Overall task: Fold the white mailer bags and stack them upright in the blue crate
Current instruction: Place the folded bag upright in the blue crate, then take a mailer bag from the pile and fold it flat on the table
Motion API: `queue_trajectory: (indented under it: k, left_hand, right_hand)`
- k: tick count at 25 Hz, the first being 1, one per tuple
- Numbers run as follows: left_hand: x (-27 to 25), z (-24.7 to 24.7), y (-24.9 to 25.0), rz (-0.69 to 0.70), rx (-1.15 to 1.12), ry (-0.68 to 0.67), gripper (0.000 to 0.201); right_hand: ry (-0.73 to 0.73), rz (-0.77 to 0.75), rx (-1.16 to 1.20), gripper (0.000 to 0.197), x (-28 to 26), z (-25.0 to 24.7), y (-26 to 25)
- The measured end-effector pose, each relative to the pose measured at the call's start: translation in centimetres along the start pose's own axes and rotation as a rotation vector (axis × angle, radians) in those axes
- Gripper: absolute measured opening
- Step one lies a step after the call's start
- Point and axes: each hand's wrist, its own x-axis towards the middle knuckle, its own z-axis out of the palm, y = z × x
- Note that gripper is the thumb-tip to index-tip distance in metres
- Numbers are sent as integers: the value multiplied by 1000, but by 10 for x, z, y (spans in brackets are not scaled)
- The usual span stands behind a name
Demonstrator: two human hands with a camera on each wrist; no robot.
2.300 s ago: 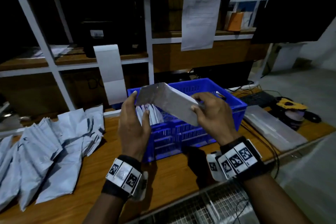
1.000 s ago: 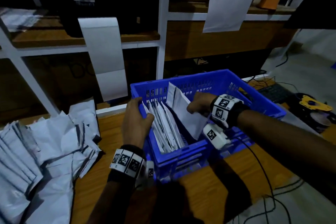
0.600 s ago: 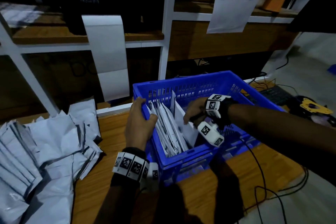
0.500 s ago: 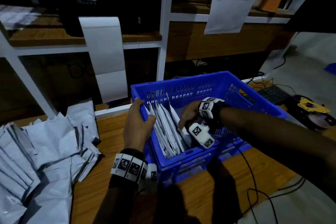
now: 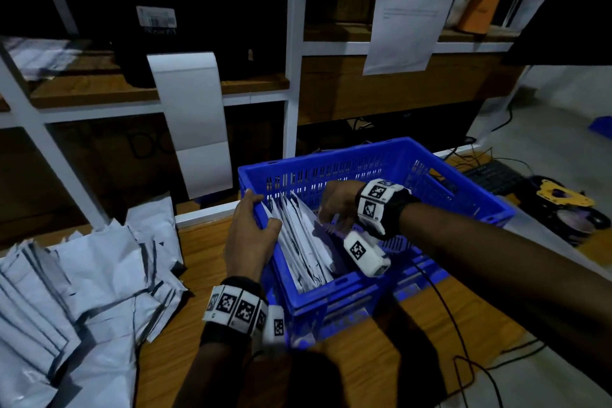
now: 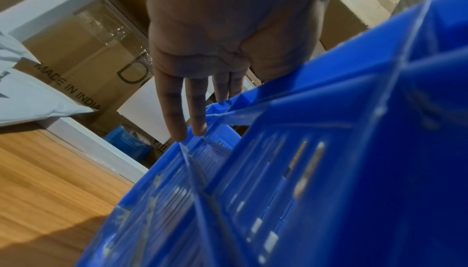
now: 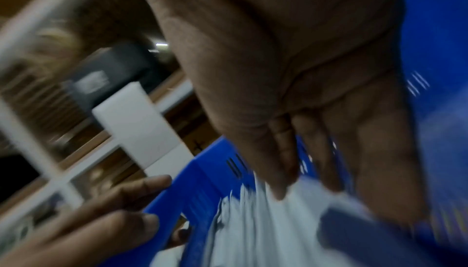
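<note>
Already a row of folded mailer bags (image 5: 299, 242) stood in the blue crate (image 5: 463, 195), right hand (image 5: 334, 205) flat-fingered against them, left hand (image 5: 251, 235) clasping its nine-o'clock rim, an unfolded mailer pile (image 5: 76, 278) waiting.

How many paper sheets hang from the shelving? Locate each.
2. A blank white strip hangs left of the middle post; a printed sheet hangs right of it. Dark shelves may hide more.

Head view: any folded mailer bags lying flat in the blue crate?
No: the folded mailer bags stand on edge, leaning against the left wall of the blue crate.
</note>
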Motion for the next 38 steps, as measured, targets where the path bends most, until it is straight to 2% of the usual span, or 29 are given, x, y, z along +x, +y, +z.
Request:
queue_trajectory:
  k: [4,9,12,15,19,21,29,32,35,38]
  left_hand:
    - [3,0,-6,17,-17,9,51]
    - [-4,-3,-7,117,88,21,33]
    - [-29,-13,-3,186,130,-9,42]
    - [-82,-26,-3,246,124,-83,44]
    - [-158,-52,-24,292,134,-146,48]
    - [-194,-68,-41,241,159,-138,48]
    - [-329,-153,-102,23,350,165,34]
    - [-352,-196,-121,-8,439,278,35]
    - [-355,-226,-133,-50,469,362,37]
    - [-342,-248,-150,23,505,349,35]
  right_hand:
    - [239,-78,-170,27,-43,-11,-16]
    - [530,-213,14,17,-105,7,-13]
    - [688,-303,125,11,-142,39,-1]
    - [762,-419,223,5,-171,81,6]
    - [790,-558,381,6,-190,135,11]
    - [738,-583,379,13,-194,162,11]
    - [617,-663,316,29,-206,278,-21]
    - [507,-708,311,44,-206,312,-46]
    - [410,-768,299,59,-200,333,-71]
    - [321,-809,273,64,-186,339,-103]
